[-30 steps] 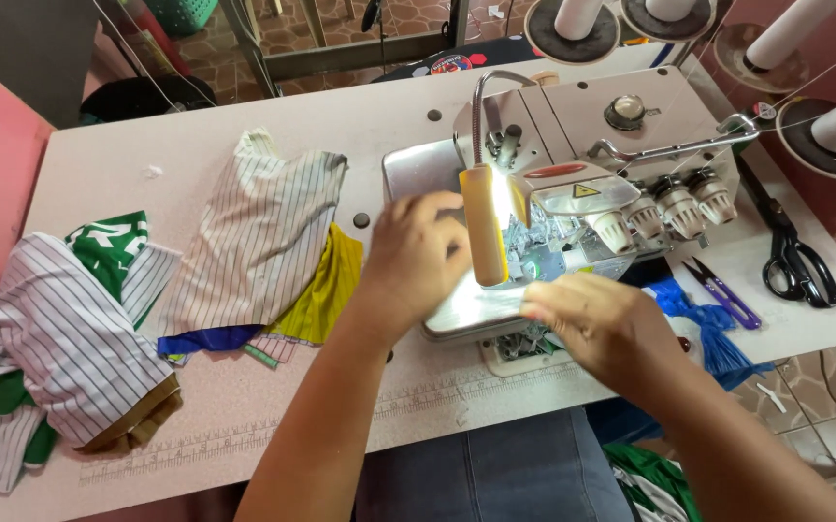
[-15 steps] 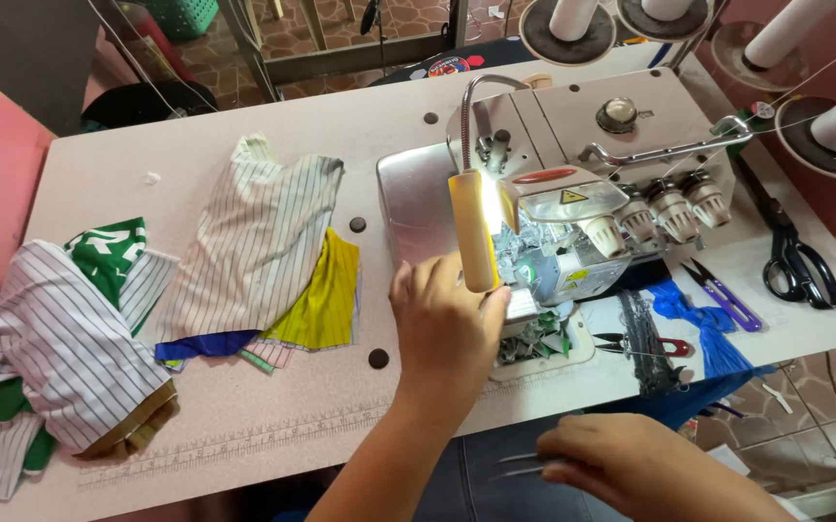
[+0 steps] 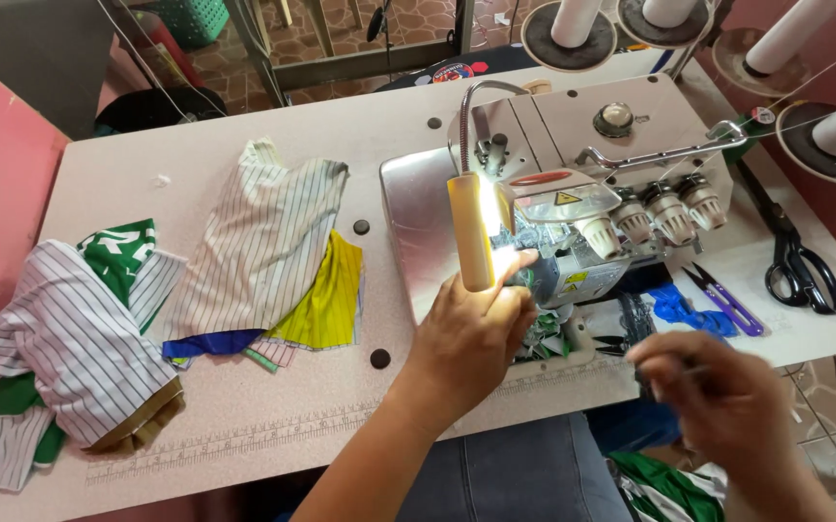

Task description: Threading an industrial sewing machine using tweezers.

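Fingers of the left hand reach into the needle area of the sewing machine at centre frame, curled, gripping nothing I can make out. Lower right, the right hand pinches a thin, blurred tool. Striped cloth lies left; scissors right.

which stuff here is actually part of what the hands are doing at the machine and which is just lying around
In use:
- sewing machine
- lit work lamp, touched by the left hand
- thin tool, blurred, in the right hand

Lying about:
- black scissors
- purple thread snips
- striped and yellow fabric pieces
- striped and green garment pile
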